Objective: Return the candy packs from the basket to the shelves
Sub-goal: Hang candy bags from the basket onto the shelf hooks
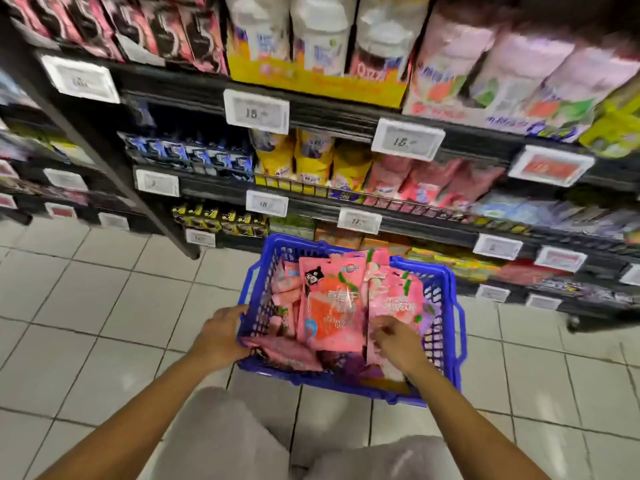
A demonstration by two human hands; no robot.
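Inside blue basket (450, 299) — pink candy pack (329, 306) upright, long axis vertical, hands nearby.

A shop aisle, likely a supermarket or convenience store. Black metal shelves (346, 114) rise in several tiers, packed with rows of bright packaged sweets and snacks (311, 161). White rectangular price labels (256, 110) are clipped along each shelf edge, some showing numbers. A blue plastic shopping basket (446, 282) sits on the pale, glossy square floor tiles (104, 289) before the shelves.
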